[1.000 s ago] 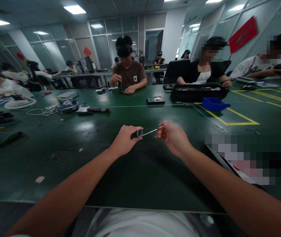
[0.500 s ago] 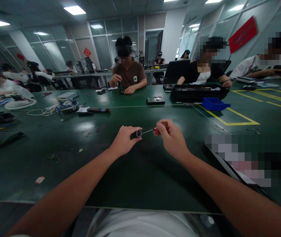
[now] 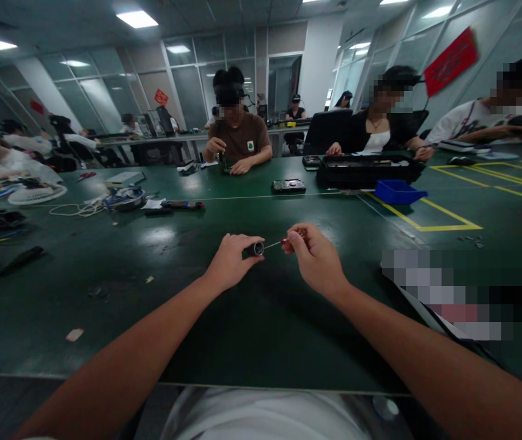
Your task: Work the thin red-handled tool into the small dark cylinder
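Note:
Between the thumb and fingers of my left hand is a small dark round part with a pale ring at its open end, which faces me. My right hand is closed round the reddish handle of a screwdriver. The thin metal shaft points left, and its tip lies at the right edge of the round part; whether it goes inside is too small to tell. Both hands are above the green table.
Farther back lie a hard drive, a blue bin and a long black casing. Left are a bundle of cables and a pen-like tool. Papers lie right. A person in brown sits opposite.
My right hand has shifted slightly left with the screwdriver, and less of the shaft shows between the hands. My left hand holds its place.

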`<state>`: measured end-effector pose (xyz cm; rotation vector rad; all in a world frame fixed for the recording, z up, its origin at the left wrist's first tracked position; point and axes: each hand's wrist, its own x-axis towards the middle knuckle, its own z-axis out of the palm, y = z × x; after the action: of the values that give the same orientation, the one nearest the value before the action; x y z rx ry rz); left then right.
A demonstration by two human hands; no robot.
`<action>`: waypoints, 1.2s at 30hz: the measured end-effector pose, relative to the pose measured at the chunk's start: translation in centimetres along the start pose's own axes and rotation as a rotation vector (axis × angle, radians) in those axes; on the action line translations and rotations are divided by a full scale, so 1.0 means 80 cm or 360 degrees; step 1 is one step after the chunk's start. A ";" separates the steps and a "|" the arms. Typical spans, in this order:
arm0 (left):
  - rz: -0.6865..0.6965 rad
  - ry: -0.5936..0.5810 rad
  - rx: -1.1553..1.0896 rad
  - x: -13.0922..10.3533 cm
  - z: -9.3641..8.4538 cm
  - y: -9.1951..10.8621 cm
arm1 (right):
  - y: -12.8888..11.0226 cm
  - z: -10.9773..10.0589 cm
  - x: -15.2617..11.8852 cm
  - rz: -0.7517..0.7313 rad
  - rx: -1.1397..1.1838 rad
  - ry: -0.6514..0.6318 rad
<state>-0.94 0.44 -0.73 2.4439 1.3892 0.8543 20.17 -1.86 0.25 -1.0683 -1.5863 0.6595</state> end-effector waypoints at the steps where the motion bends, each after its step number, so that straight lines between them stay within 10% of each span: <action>1: -0.0005 -0.0005 0.0002 0.000 0.000 0.000 | 0.001 0.000 0.000 -0.0001 -0.0006 0.0006; 36: -0.0153 -0.0146 -0.0051 0.001 -0.001 -0.004 | -0.010 -0.014 0.004 -0.0114 -0.0431 0.0149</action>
<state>-1.21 0.67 -0.76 2.3401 1.4358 0.7279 20.99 -2.04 1.40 -1.2147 -1.6551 0.3472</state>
